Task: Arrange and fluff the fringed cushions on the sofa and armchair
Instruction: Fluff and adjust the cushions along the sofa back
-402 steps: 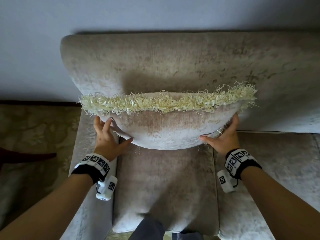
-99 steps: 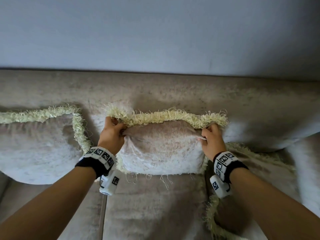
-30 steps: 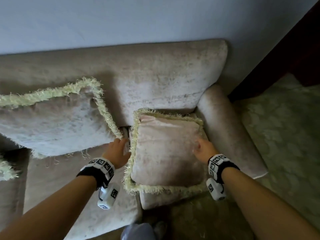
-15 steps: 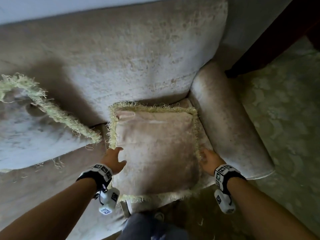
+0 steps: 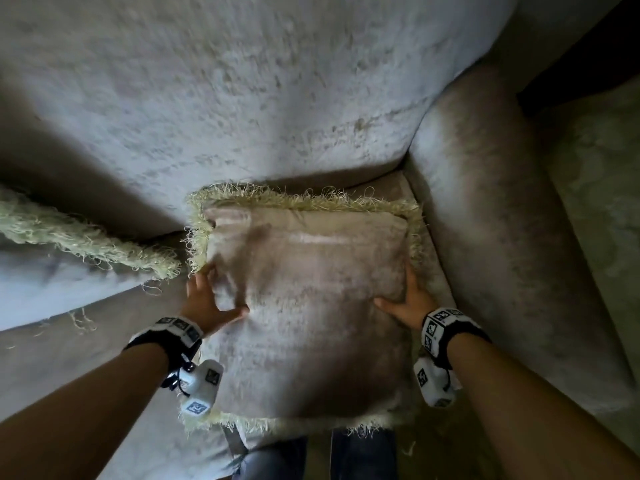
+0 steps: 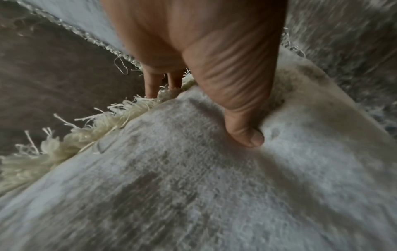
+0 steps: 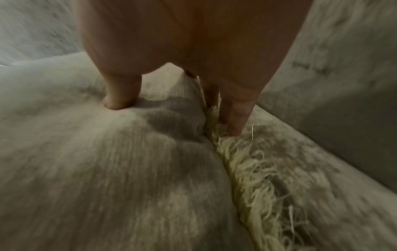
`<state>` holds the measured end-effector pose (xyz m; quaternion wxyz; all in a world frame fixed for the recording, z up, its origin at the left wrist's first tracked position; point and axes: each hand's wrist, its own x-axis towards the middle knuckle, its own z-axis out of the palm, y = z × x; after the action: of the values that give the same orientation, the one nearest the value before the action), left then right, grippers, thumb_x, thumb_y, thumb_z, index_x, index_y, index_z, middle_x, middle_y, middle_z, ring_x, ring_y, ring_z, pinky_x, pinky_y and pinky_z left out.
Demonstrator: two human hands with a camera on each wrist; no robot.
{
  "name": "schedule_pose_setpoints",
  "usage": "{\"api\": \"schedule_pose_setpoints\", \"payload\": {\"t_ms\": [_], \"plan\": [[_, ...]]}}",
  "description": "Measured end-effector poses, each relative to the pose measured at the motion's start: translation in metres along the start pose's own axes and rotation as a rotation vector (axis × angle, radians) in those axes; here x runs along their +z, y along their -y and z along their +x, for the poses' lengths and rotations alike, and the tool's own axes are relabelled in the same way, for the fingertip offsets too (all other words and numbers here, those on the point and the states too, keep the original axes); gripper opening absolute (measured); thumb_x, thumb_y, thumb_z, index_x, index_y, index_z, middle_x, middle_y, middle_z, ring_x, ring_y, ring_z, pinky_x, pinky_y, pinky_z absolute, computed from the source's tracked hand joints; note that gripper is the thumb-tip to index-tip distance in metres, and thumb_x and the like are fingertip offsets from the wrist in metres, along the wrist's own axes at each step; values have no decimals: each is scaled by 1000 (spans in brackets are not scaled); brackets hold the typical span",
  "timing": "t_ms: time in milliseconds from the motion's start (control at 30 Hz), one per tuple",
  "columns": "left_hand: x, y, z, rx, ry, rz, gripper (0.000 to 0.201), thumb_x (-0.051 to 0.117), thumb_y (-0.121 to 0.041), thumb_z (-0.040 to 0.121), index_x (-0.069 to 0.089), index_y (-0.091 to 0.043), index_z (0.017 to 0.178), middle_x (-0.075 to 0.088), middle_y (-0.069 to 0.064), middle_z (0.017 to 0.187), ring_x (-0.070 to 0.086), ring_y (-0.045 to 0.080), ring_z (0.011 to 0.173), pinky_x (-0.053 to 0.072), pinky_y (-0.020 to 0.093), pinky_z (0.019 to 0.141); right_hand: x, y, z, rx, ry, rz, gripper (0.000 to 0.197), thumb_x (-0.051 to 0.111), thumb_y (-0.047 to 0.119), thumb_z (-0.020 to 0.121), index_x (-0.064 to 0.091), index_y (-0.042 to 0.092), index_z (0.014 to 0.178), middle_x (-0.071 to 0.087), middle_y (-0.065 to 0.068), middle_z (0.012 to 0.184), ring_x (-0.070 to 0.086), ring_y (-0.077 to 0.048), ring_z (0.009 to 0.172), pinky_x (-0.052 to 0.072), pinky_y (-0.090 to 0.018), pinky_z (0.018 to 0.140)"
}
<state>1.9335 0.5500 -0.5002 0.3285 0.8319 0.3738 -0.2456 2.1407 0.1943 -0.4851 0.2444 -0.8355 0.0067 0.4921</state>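
Observation:
A beige square cushion [image 5: 308,306] with a cream fringe lies at the sofa's right end, against the backrest [image 5: 242,98] and armrest [image 5: 485,220]. My left hand [image 5: 207,299] grips its left edge, thumb pressed into the top face and fingers down the fringed side. In the left wrist view the thumb [image 6: 242,132] dents the cushion [image 6: 193,186]. My right hand [image 5: 408,299] grips the right edge the same way. The right wrist view shows the thumb on the cushion [image 7: 107,169] and the fingers [image 7: 234,118] in the fringe.
A second, larger fringed cushion [image 5: 69,265] leans at the left, its corner close to my left hand. A patterned carpet [image 5: 595,202] lies right of the armrest. My legs [image 5: 311,459] stand at the seat's front edge.
The view has closed in on the cushion. Both hands have slid further up its sides, and the thumbs now press into the top face.

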Motion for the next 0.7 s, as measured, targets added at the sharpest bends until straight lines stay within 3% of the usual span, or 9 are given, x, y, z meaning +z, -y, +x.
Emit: {"api": "schedule_pose_setpoints", "payload": {"t_ms": [67, 100, 167, 267, 367, 467, 567, 700], "plan": [[4, 2, 7, -16, 62, 22, 142, 86, -57, 52, -14, -29, 150, 7, 7, 158, 24, 38, 140, 31, 60, 110, 7, -8, 9, 16, 19, 59, 118, 73, 51, 79, -21, 38, 149, 33, -5, 154, 43, -32, 133, 37, -40, 107], [6, 2, 9, -38, 92, 33, 147, 83, -63, 48, -21, -33, 147, 2, 9, 160, 28, 39, 139, 32, 61, 109, 11, -12, 11, 18, 22, 88, 119, 73, 50, 79, -23, 39, 148, 34, -6, 154, 44, -32, 132, 38, -41, 108], [8, 0, 14, -68, 125, 40, 151, 77, -72, 41, -26, -37, 145, 7, 15, 159, 35, 38, 135, 36, 60, 106, 16, -17, 16, 12, 26, 161, 119, 75, 45, 79, -24, 42, 146, 35, -6, 153, 46, -32, 131, 38, -43, 108], [11, -7, 17, -72, 148, 70, 147, 84, -59, 55, -26, -28, 147, 21, 21, 152, 29, 38, 137, 30, 58, 111, 18, -16, 18, 11, 16, 211, 119, 77, 34, 80, -21, 41, 147, 34, -7, 154, 47, -31, 130, 39, -46, 108], [7, -13, 11, -95, 156, 54, 146, 86, -50, 60, -29, -22, 146, 19, 20, 154, 20, 37, 142, 23, 54, 116, 13, -11, 12, 11, 18, 143, 111, 74, 28, 84, -15, 30, 151, 36, -9, 152, 49, -33, 127, 41, -39, 102], [4, -28, -7, -51, 102, -14, 140, 87, -34, 64, -23, -13, 147, 28, 20, 151, 34, 36, 136, 35, 46, 111, 9, -7, -2, -5, -2, 113, 103, 71, 19, 87, -9, 25, 152, 33, -10, 153, 46, -32, 130, 39, -37, 101], [-2, -36, -28, 42, 25, -65, 130, 86, -26, 67, -14, -13, 149, 41, 18, 143, 47, 32, 125, 45, 43, 102, 2, -4, -17, -38, -16, 99, 100, 68, 11, 88, -7, 26, 152, 28, -8, 156, 38, -30, 137, 36, -38, 108], [-16, -42, -55, 148, -82, -217, 120, 87, -18, 64, 1, -20, 148, 42, 10, 139, 42, 27, 129, 41, 43, 105, -24, 14, -46, -136, -94, 105, 94, 66, 3, 87, 2, 23, 152, 26, -6, 156, 32, -28, 140, 30, -38, 111]]}}
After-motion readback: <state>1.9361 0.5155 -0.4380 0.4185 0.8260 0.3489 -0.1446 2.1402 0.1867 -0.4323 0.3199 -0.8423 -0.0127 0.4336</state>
